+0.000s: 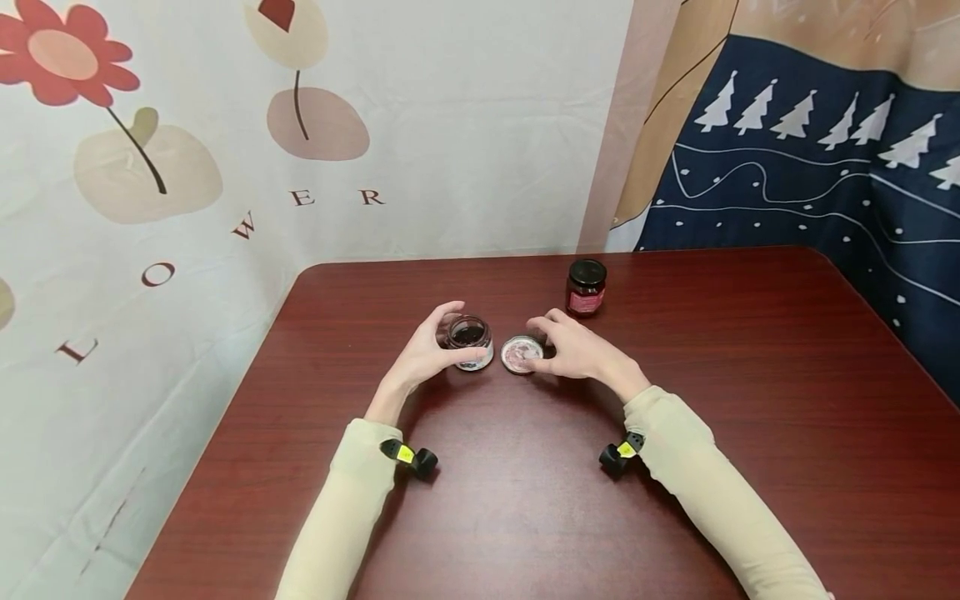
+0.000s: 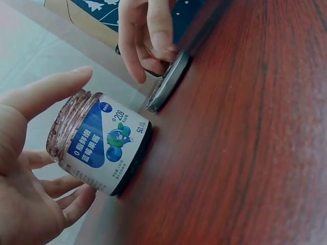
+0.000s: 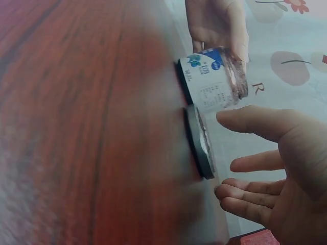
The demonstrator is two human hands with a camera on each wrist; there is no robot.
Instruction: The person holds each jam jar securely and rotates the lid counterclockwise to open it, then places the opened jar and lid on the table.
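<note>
An uncapped glass jar of blueberry jam [image 2: 110, 138], with a blue and white label, stands upright on the table. My left hand [image 1: 427, 350] is beside it, the thumb [image 2: 56, 89] reaching across near its rim and the fingers spread around the other side. Whether any finger touches the glass is hard to tell. To the right of the jar a metal lid [image 1: 522, 355] lies with its jam-smeared inside facing up. My right hand [image 3: 286, 168] hovers over the lid's right side, thumb and fingers extended and apart.
A second jar [image 1: 586, 287], dark-capped with a pink label, stands behind my right hand. The reddish-brown wooden table [image 1: 517, 500] ends at a back edge against a flower-print curtain [image 1: 480, 125] and a navy tree-print cloth [image 1: 795, 167].
</note>
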